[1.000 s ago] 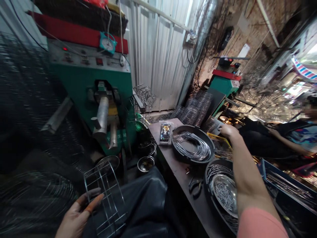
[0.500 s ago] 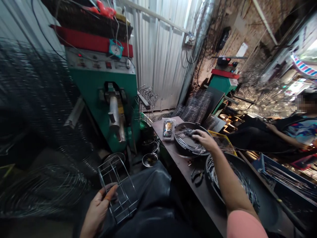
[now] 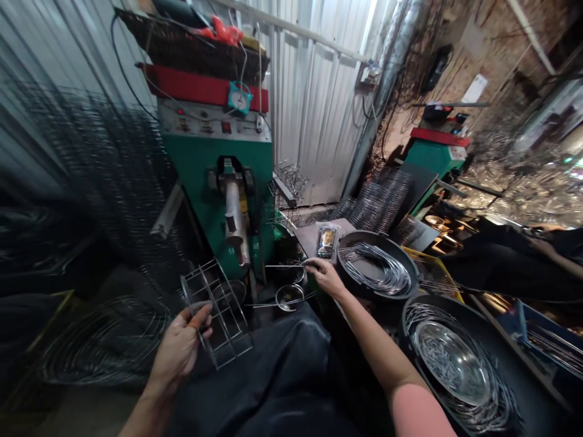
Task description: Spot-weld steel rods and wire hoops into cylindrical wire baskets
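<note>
My left hand (image 3: 182, 340) is closed on one side of a small welded wire rack (image 3: 234, 358), held tilted over my lap. My right hand (image 3: 325, 278) pinches a thin straight metal wire (image 3: 285, 266), which points left toward the green machine (image 3: 204, 152). A second thin wire seems to lie or hang just below; whether my right hand holds it too, I cannot tell. Right of that hand sits a round black tray (image 3: 412, 273) holding a ring of bent wires (image 3: 389, 276). The machine's metal arm (image 3: 234, 218) stands beyond the rack.
A bagged phone-like item (image 3: 327, 241) lies on the bench. A second black tray (image 3: 410, 364) holds wires and a steel bowl (image 3: 476, 388). Wire stacks (image 3: 104, 170) rise at the left. Bowls (image 3: 290, 297) stand below the machine. A person's arm (image 3: 553, 252) shows at the right.
My right hand has left the black tray and moved left, now with a wire in its fingers. The view has turned slightly right. My left hand still holds the rack.
</note>
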Demonstrator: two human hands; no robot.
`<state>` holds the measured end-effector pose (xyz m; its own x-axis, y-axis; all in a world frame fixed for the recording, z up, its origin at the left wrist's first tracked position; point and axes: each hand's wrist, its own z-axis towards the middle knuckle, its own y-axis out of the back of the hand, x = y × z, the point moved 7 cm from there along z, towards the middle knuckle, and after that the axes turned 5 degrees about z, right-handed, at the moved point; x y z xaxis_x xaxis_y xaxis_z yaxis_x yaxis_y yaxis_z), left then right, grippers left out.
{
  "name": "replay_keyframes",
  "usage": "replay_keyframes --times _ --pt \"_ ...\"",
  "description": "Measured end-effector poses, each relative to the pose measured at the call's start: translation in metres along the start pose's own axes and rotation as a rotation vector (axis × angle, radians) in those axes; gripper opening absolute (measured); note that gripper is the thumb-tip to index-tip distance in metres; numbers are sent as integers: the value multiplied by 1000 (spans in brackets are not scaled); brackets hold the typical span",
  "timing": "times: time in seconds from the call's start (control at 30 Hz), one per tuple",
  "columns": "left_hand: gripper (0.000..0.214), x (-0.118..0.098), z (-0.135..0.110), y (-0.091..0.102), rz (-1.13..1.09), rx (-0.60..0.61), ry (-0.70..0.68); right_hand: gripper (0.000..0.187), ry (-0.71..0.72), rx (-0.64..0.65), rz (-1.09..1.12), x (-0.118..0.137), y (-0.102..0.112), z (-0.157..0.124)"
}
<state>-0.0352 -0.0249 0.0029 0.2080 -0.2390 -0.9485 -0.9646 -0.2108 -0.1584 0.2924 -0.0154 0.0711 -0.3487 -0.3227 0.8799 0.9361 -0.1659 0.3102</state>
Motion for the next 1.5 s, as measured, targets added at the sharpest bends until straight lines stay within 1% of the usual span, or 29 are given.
replay_keyframes --times 0.07,0.17,0.27,0.4,0.6,0.73,0.87,1.07,1.33,1.5 --pt "42 2 13 -5 23 16 -5 14 65 4 -21 -11 -17 5" --pt "46 14 27 -10 21 14 34 14 118 -16 -62 -29 -37 11" --pt "48 23 37 -15 12 11 73 14 138 -27 -98 -41 -51 16" --pt "46 25 47 -21 7 56 76 14 162 3 -150 -49 -64 23" --pt "44 21 55 -29 15 96 64 16 180 21 -155 -56 -67 32" --pt "43 17 60 -30 11 91 61 16 190 40 -140 -61 -68 41" --pt "40 16 63 -30 4 96 74 17 195 71 -156 -62 -74 48" --pt "42 17 66 -32 3 111 99 18 240 130 -200 -59 -85 56" --pt "43 15 73 -33 -18 106 104 20 263 110 -209 -65 -85 64" --pt "43 12 78 -36 -25 101 98 19 242 119 -201 -69 -85 69"
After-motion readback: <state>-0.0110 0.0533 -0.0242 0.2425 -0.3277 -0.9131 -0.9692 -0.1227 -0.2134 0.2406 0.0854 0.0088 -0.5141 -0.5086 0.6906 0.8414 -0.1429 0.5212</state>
